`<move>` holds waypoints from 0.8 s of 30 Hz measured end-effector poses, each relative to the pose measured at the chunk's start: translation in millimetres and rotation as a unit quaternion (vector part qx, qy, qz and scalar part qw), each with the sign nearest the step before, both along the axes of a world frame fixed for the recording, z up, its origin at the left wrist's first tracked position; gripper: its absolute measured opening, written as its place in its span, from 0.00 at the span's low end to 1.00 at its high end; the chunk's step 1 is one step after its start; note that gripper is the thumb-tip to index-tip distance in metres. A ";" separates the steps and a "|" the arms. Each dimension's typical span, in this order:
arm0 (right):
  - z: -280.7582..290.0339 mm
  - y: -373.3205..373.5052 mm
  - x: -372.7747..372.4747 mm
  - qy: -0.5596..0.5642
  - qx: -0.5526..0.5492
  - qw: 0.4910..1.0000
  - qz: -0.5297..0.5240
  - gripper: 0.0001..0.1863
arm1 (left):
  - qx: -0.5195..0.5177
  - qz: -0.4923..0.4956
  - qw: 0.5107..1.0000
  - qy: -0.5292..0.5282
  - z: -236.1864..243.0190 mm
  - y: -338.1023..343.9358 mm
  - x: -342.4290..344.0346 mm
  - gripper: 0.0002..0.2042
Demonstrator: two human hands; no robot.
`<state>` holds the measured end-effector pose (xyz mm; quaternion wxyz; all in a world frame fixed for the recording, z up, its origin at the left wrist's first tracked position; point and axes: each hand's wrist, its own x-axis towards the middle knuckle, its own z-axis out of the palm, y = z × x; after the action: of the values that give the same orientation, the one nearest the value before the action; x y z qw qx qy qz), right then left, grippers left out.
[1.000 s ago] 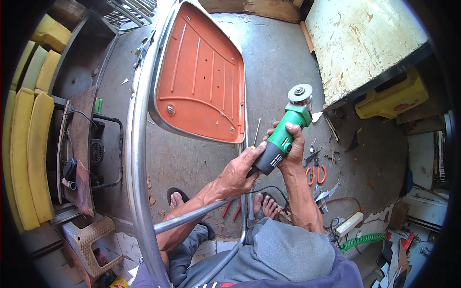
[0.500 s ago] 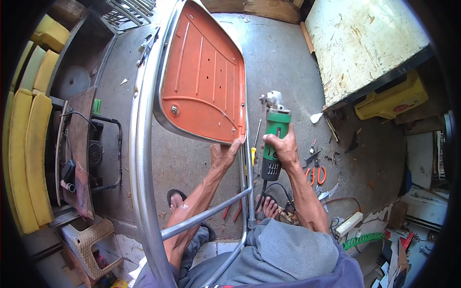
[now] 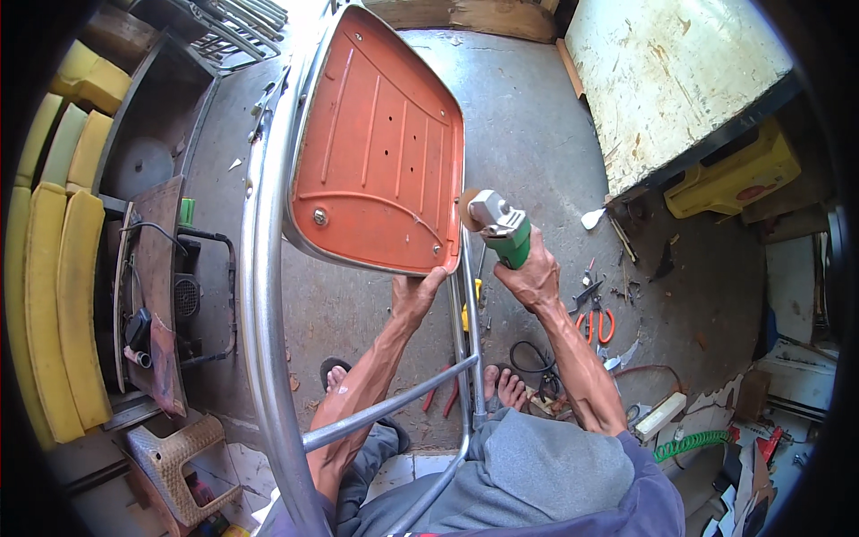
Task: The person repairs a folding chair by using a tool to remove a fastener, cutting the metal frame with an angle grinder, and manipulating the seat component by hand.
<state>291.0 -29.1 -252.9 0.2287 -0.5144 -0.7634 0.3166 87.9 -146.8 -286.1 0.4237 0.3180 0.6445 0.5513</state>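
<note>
A metal tube chair frame (image 3: 265,268) stands tipped in front of me, with an orange panel (image 3: 376,161) rimmed in metal fixed to it. My left hand (image 3: 414,295) grips the panel's lower right corner, thumb on its face and fingers hidden behind. In my right hand (image 3: 531,276) is a green angle grinder (image 3: 510,242), its silver head tilted left. The grinder's brown disc (image 3: 469,208) is at the panel's right edge; whether it touches cannot be made out. Most of the grinder's body is hidden by the hand.
On the floor to the right lie orange-handled scissors (image 3: 595,324) and small scraps. A yellow-handled screwdriver (image 3: 474,300) lies behind the frame. Yellow foam pads (image 3: 63,295) are stacked at the left. A worn pale table (image 3: 680,80) stands at the far right, and a black cord (image 3: 534,356) lies near my feet.
My right hand has turned the grinder from upright to tilted, bringing its head left to the panel's right edge. The left hand keeps its hold on the corner.
</note>
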 end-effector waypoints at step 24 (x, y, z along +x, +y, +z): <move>16.0 1.2 64.3 0.063 -0.067 0.994 -0.058 0.34 | -0.209 0.030 0.963 0.167 79.8 -90.6 -271.8 0.37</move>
<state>355.3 -27.9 -236.9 0.2593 -0.5512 -0.6934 0.3849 -183.9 -237.4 -206.3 0.3499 0.2907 0.8163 0.3559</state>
